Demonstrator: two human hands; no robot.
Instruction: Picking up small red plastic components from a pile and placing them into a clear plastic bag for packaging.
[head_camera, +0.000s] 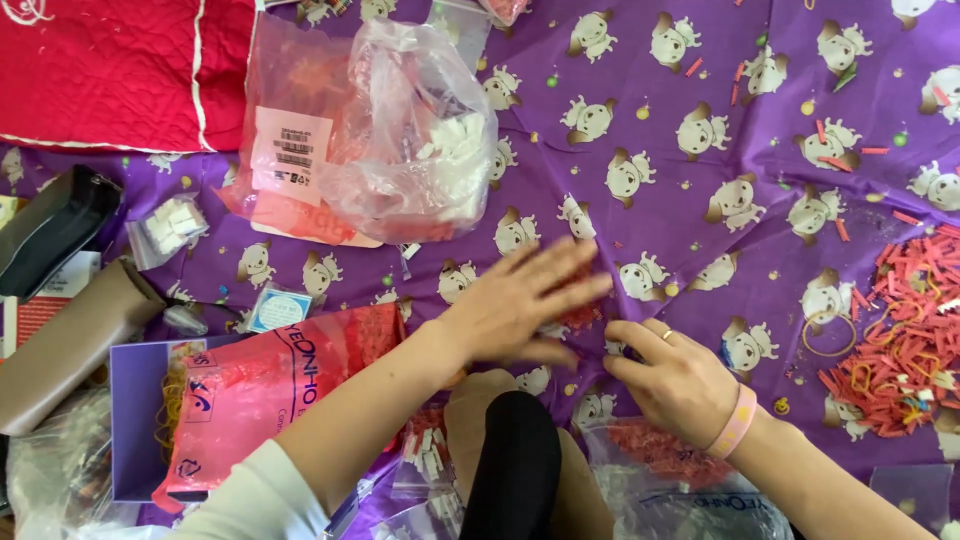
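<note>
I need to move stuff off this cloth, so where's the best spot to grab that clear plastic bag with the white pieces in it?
Grip the clear plastic bag at its bunched top, where the film gathers into loose folds, coming from above. The white pieces sit toward its lower right side, so lifting by the gathered top would likely keep them inside. It lies partly over a pink bag, so lift rather than drag.

the left hand (520, 300) is smeared by motion blur, its fingertips indistinct, and it covers most of a small heap of red bits (582, 314) on the purple dog-print cloth (700, 250). what the right hand (672, 380) pinches at its fingertips is too small to tell. the red quilted cushion (110, 70) is cut off by the top and left edges. the pile of red strips and rubber bands (905, 340) runs off the right edge. the clear zip bag of red pieces (670, 480) is cut by the bottom edge.
</note>
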